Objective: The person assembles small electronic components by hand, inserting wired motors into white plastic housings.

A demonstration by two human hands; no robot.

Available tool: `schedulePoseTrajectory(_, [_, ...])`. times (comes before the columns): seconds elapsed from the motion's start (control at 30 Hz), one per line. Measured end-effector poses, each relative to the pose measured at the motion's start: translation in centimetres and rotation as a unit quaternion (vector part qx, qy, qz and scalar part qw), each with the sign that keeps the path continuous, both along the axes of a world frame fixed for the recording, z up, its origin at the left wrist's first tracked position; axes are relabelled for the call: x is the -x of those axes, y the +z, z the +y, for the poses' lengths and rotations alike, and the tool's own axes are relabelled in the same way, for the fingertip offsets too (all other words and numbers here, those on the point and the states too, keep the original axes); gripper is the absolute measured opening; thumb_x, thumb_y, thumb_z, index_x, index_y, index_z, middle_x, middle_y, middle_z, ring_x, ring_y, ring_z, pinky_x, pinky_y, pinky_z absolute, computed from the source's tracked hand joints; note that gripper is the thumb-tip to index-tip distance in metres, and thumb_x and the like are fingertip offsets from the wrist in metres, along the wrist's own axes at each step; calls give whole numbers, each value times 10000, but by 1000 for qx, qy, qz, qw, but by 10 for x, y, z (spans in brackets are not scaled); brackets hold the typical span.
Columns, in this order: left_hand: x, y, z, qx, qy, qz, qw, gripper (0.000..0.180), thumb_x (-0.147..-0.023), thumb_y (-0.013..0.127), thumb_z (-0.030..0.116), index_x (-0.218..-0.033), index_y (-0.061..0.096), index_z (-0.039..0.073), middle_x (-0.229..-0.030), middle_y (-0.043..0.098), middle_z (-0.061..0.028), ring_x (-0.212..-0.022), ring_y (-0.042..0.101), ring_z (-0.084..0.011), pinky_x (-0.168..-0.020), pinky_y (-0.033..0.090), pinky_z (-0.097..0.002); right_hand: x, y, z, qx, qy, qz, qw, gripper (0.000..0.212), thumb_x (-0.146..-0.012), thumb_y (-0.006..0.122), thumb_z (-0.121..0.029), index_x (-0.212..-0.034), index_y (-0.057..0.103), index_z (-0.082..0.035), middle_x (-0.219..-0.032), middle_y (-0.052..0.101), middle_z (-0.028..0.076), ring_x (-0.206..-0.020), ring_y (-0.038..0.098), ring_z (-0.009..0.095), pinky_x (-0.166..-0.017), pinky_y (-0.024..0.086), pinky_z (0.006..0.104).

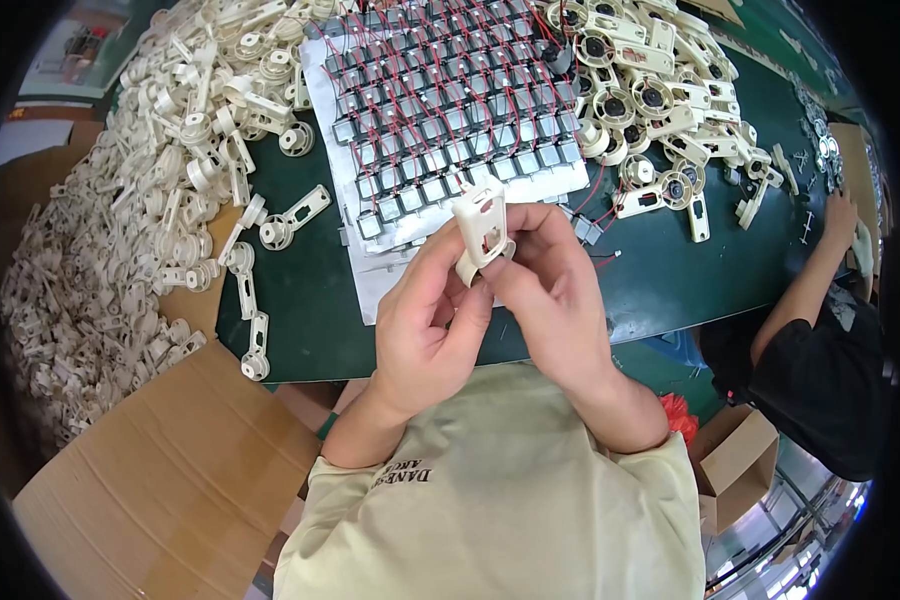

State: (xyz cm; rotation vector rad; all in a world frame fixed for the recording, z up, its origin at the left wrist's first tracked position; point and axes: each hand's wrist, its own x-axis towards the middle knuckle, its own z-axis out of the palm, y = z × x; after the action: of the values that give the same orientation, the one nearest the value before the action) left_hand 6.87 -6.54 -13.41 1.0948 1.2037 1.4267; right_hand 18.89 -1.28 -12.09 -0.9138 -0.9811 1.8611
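Between both hands is a cream plastic housing (483,222), held upright above the table's near edge. It has a slotted handle-like part pointing up, and its lower end is partly hidden by fingers. My left hand (425,325) is closed on its left side, thumb near the bottom. My right hand (555,290) grips the other side, its thumb pressed at the lower opening. Just beyond my hands, rows of small grey square blocks (425,190) with red and black wires lie on white sheets (370,290).
A large heap of cream housings (100,290) fills the left side, beside a cardboard flap (170,470). Housings with dark round centres (653,97) are piled at right on the green table (670,270). Farther right, a co-worker's arm (805,275) reaches toward small metal parts.
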Motion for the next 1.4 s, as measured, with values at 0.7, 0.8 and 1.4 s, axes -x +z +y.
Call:
schedulePoseTrajectory(0.7, [4,5,4,-13,-31,-108,994,458,-910,472,-123,-1355,379,-61,-1372,471,-165,-1216,529,-212,-1008,436,-313,-3,7,5,34,40,58,997,260,-920,562,-20,-1161,470,9,-1058,561,54,-967,547,99,-838,476,263])
schedulePoseTrajectory(0.8, [1,3,6,-21,-6,-57,998,475,-887,481,-150,-1345,400,-49,-1378,466,-165,-1210,531,-214,-964,475,-313,-2,5,5,35,30,54,997,255,-917,558,-18,-1153,468,12,-1057,570,59,-944,548,91,-829,475,256])
schedulePoseTrajectory(1.4, [17,11,5,13,42,-25,999,283,-910,558,-74,-1193,555,-54,-1148,487,-81,-1036,585,-140,-824,509,-248,-6,-1,1,-46,50,0,998,341,-906,623,-30,-1215,482,-1,-1117,579,48,-1000,566,129,-909,458,300])
